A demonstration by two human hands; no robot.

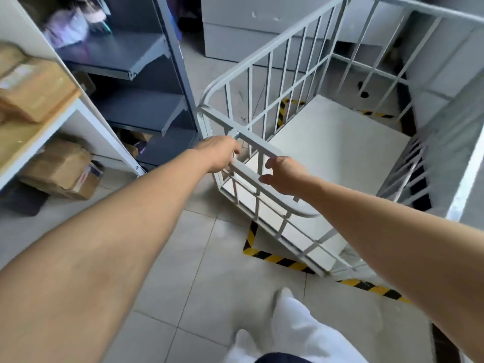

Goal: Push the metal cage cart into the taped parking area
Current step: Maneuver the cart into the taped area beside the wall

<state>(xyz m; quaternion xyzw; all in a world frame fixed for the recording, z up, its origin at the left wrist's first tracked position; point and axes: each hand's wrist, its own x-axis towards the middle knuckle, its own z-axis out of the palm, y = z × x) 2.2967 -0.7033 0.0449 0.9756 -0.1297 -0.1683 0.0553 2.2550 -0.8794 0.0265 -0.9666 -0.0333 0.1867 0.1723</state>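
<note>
Final positioning: left hand (218, 154) curls round the near rail of the metal cage cart (335, 148), right hand (284, 178) open alongside. Below the grip, the cart sits mostly within the taped parking area (277, 261); a slight squaring push seems due.

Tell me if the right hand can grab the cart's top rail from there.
Probably yes. The right hand is open right beside the top rail, with nothing between them; the left hand grips the rail farther along, leaving that stretch free.
</note>
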